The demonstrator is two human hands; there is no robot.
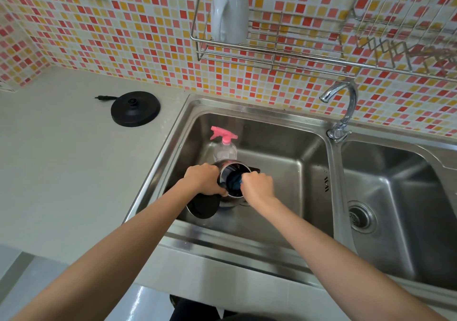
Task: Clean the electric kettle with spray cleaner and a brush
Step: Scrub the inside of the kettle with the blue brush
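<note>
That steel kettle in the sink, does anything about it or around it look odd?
Nothing looks spilled or broken. The steel kettle is tilted in the left sink basin, its lid open. The pink-topped spray bottle stands upright behind it, and the round black base sits unplugged on the counter.

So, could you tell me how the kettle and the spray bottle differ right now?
The kettle is shiny metal with black parts; the spray bottle is clear with a pink trigger. Both hands, left and right, are on the kettle; the bottle stands untouched behind it. Both are in the left sink basin.
</note>
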